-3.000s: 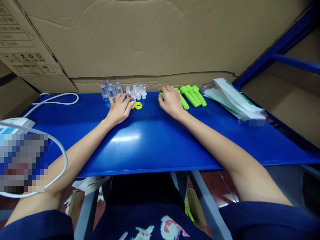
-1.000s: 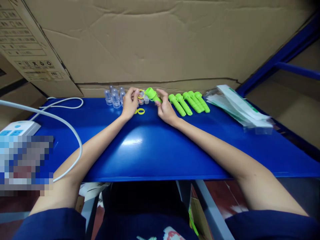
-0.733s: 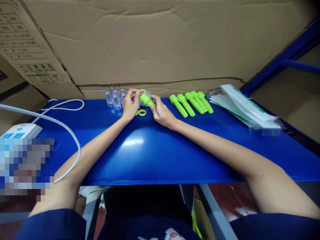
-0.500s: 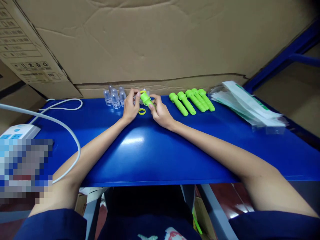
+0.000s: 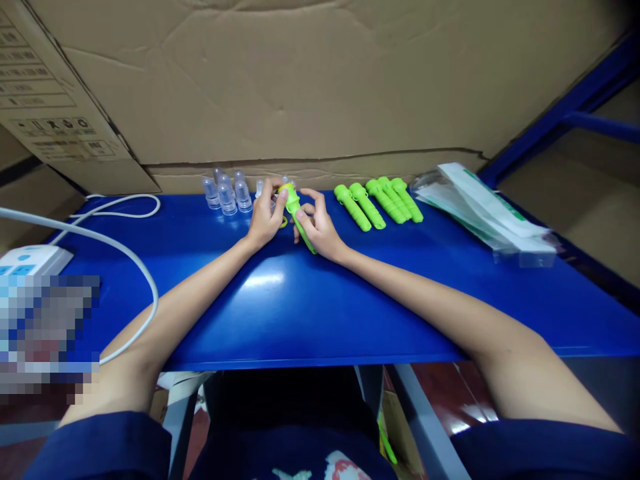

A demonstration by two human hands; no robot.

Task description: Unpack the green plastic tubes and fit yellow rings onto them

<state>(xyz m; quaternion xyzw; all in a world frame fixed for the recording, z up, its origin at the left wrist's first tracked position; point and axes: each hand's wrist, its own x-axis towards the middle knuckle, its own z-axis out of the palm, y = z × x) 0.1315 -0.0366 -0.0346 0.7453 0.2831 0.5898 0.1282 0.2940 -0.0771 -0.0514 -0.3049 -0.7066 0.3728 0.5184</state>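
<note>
Green tube [image 5: 293, 205]'s tilted over the blue table [image 5: 310, 300], left hand [image 5: 266, 217] pinching its wide end, right hand [image 5: 323, 233] wrapped round the shaft, index sticking out. Clear cups [image 5: 227, 199] cluster left; clear bags [image 5: 537, 259] right, contents white-and-green, can't tell what.

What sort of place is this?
Probably a little workshop spot. There's a blue table backed by big cardboard sheets, with small matching plastic parts grouped on it: clear caps and green tubes.
</note>
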